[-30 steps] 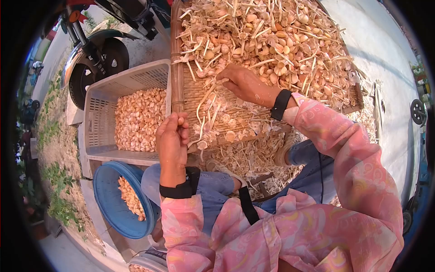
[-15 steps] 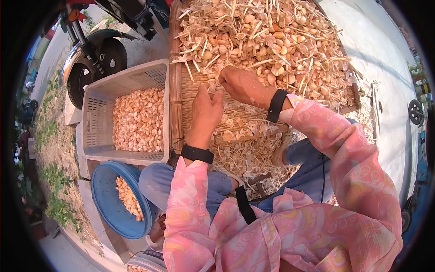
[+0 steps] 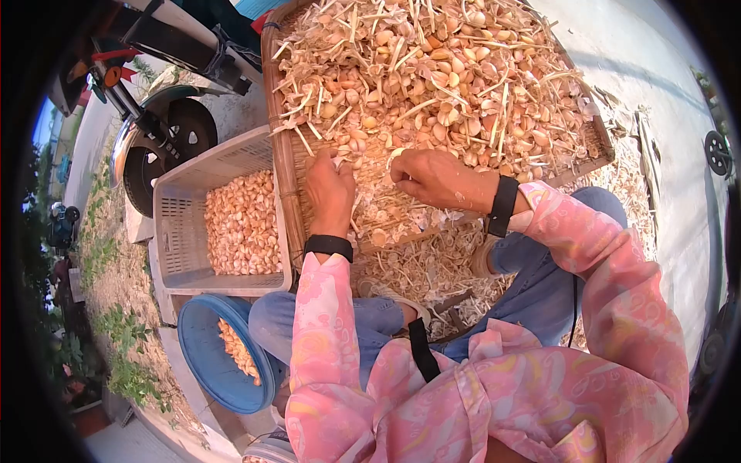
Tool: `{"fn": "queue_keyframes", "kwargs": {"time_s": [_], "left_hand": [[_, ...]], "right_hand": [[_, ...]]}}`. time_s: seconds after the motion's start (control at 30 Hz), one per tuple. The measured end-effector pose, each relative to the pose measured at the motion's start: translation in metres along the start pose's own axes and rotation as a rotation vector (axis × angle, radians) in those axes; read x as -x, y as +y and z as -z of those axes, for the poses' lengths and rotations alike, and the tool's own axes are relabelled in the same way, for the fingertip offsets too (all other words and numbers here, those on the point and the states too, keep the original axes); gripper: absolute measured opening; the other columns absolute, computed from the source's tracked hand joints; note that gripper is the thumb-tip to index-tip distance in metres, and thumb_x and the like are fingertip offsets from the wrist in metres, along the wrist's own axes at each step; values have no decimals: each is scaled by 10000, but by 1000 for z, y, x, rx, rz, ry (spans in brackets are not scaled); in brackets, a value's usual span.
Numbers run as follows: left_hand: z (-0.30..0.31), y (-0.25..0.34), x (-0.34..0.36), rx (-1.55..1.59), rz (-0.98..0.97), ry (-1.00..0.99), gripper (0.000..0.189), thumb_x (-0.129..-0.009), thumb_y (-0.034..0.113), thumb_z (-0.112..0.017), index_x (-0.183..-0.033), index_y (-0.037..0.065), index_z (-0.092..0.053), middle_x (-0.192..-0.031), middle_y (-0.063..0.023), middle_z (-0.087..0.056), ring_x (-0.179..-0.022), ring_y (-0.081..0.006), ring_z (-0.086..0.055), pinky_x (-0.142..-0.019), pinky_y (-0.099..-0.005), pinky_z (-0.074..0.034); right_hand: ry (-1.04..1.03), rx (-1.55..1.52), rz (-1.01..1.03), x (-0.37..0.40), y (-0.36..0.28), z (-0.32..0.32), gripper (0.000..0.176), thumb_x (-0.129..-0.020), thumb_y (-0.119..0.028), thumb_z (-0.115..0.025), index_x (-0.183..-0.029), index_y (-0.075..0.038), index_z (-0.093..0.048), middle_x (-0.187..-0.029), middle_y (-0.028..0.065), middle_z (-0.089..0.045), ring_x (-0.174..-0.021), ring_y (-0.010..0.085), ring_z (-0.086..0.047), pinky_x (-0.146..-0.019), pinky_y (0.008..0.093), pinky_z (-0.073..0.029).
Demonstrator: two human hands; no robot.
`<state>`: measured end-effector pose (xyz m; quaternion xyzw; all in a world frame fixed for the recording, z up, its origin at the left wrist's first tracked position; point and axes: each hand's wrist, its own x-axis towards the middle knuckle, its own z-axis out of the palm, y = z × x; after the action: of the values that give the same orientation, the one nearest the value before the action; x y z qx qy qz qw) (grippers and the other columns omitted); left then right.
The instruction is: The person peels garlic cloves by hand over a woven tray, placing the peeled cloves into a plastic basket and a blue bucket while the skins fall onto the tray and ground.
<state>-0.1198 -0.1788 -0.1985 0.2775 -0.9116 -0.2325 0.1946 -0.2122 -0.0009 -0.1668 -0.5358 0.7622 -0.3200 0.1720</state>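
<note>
My left hand [image 3: 330, 194] is at the near left part of a woven tray [image 3: 287, 177], fingers curled together beside a few garlic cloves [image 3: 353, 145]. Whatever its fingertips hold is hidden. To its right, my right hand [image 3: 441, 179] is closed just above the tray, with a pale piece of garlic skin [image 3: 396, 157] at its thumb and fingertips. A gap separates the two hands. Beyond them lies a big heap of loose cloves, papery skins and dry stalks [image 3: 432, 85].
Left of the tray stands a grey plastic crate [image 3: 174, 224] with many cloves [image 3: 243, 224]. A blue tub [image 3: 197, 366] below it holds more cloves. A wheel [image 3: 181, 135] stands behind the crate. Skins and stalks [image 3: 421, 270] cover the ground between my legs.
My hands were together around a garlic piece and have moved apart, left hand leftward and right hand rightward. The camera view has shifted slightly.
</note>
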Motion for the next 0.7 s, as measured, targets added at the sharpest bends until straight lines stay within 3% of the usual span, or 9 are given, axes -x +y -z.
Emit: {"fn": "queue_keyframes", "kwargs": {"time_s": [0.03, 0.13, 0.23, 0.33, 0.43, 0.57, 0.6, 0.7], "left_hand": [[2, -2, 2, -48, -84, 89, 259, -681, 92, -678, -918, 4, -621, -721, -155, -616, -698, -298, -609, -645, -367, -472], [-5, -12, -7, -117, -149, -36, 223, -681, 89, -662, -881, -2, -625, -708, -174, -611, -712, -310, -609, -640, -372, -470], [-5, -15, -17, -70, -23, -245, 175, -725, 77, -572, -886, 29, -622, -771, -208, -604, -786, -369, -596, -695, -441, -464], [10, 1, -19, -203, -12, -309, 164, -720, 73, -560, -862, 11, -614, -786, -228, -599, -786, -392, -586, -691, -457, -456], [6, -4, -14, -184, -133, -204, 156, -741, 81, -578, -870, -2, -603, -740, -182, -611, -704, -320, -610, -638, -402, -466], [20, 23, 18, 506, -34, -196, 144, -801, 85, -599, -914, -4, -592, -659, -68, -585, -600, -138, -554, -547, -270, -437], [23, 32, 26, 607, -32, -198, 145, -813, 87, -603, -926, -4, -591, -652, -45, -576, -590, -104, -530, -533, -240, -422], [29, 54, 48, 803, -16, -146, 137, -848, 83, -595, -946, -10, -574, -664, -20, -578, -592, -57, -530, -512, -185, -419]], "right_hand": [[2, -7, 8, 1, 1, -4, 96, -750, -116, -542, -810, -42, -548, -801, 135, -595, -787, 331, -575, -665, 428, -440], [-8, -39, -7, 2, -6, -3, 100, -749, -114, -537, -813, -39, -551, -789, 143, -594, -782, 336, -577, -670, 427, -442], [-32, -25, -7, 3, -4, -1, 121, -762, -100, -551, -854, -22, -546, -808, 148, -585, -778, 326, -576, -673, 406, -445], [-1, -42, -12, 3, 0, -3, 147, -779, -131, -546, -861, -10, -541, -799, 165, -589, -779, 343, -576, -672, 424, -439], [129, -104, -38, 1, 4, -7, 220, -815, -204, -538, -865, 10, -531, -780, 185, -589, -770, 362, -572, -671, 444, -432], [158, -151, -158, -8, -8, 6, 269, -867, -248, -541, -917, 14, -503, -784, 169, -587, -734, 326, -587, -628, 399, -449], [139, -194, -152, -8, -12, 7, 330, -872, -323, -497, -875, 6, -508, -802, 196, -581, -717, 373, -565, -642, 449, -435], [197, 94, 35, -6, -25, 3, 320, -888, -327, -479, -868, -10, -508, -789, 187, -583, -667, 354, -563, -602, 418, -429]]}}
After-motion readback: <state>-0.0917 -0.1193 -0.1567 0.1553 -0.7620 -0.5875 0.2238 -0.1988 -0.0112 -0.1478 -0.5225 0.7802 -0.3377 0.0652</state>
